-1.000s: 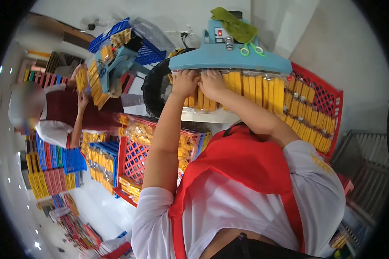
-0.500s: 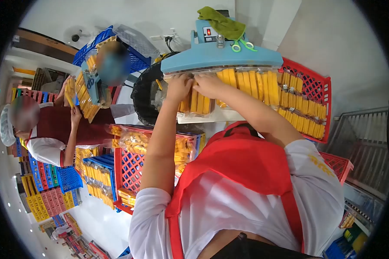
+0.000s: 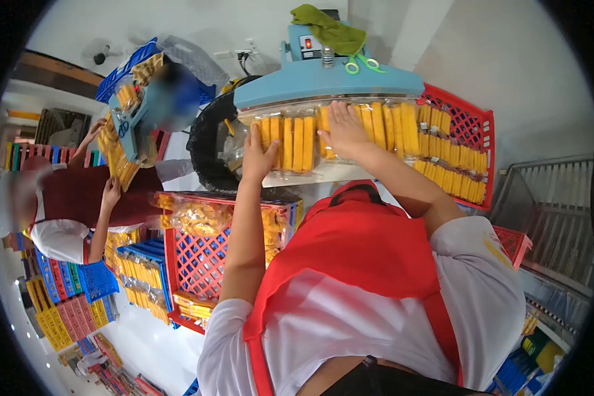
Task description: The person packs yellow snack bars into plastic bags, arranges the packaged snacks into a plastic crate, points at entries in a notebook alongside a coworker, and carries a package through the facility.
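Under the blue bar: the upper ends of the clear film meet the lower edge of the blue machine (image 3: pixel 330 87), so you cannot see how far they run beneath it.
Under your palms: your right hand (image 3: pixel 345 131) covers part of the sticks below it; whether your left hand (image 3: pixel 257 157) has any film under its fingers is hard to tell.
Picture edges: a dark round border cuts off the outer surroundings, and a blurred patch hides part of the co-worker's machine at far left.
Left hand: open, fingers straight and pointing towards the machine, thumb spread aside, set at the left end of the left pack (image 3: pixel 298 145).
Right hand: open and flat, palm down, fingers close together, thumb out to the left, lying over the left part of the right pack (image 3: pixel 393 129).
Yellow sticks: in clear film, side by side, on the white worktop (image 3: pixel 310 179) just in front of the machine.
Right of the packs: a red crate (image 3: pixel 490 135) holding rows of similar sticks.
Left of the packs: a black bin liner (image 3: pixel 208 148).
On the machine: a green cloth (image 3: pixel 330 30) and green-handled scissors (image 3: pixel 369 64).
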Demonstrator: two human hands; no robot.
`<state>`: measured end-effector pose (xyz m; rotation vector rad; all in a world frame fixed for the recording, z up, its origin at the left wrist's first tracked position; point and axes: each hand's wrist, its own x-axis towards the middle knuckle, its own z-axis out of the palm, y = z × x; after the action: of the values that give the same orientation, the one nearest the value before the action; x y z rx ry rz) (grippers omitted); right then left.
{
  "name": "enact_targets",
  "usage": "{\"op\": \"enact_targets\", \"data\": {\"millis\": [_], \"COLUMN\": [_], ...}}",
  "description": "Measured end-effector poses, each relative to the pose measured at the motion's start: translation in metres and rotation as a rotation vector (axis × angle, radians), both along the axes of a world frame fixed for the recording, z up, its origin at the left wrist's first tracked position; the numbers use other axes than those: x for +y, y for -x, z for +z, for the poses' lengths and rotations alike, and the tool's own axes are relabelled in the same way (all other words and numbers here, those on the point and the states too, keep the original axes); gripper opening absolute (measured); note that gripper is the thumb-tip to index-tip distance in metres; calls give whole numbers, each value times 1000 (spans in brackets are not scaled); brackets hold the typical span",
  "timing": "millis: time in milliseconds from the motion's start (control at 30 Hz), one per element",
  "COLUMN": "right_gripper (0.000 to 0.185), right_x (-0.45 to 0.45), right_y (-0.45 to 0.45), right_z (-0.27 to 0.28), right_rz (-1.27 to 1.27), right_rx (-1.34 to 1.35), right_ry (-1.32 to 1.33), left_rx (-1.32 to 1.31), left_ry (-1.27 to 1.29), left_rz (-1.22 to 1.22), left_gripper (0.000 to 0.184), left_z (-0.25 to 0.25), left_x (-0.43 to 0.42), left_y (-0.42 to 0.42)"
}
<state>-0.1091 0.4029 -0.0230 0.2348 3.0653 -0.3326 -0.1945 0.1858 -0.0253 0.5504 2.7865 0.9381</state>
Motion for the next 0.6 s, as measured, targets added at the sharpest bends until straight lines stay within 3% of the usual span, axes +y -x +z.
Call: {"op": "enact_targets", "data": {"millis": [167,267,500,600], "right_gripper": [61,60,58,55], "right_x": [9,32,45,48], "right_y": [-15,-29,-26,-27], "right_z": [33,23,-9,-11], "right_rz": [-71,-219,-151,-134], "right_rx": [88,110,187,65], "right_ry": [111,54,21,91], "left_rx": [-24,-47,-4,-17], "left_ry": [-54,-32,-8,27], "left_rz": [0,18,-3,4], "left_gripper": [73,73,75,75], "left_z": [-5,-9,-18,-14], "left_x": [-4,-9,-6,-2], "left_y": [3,0,4,0]}}
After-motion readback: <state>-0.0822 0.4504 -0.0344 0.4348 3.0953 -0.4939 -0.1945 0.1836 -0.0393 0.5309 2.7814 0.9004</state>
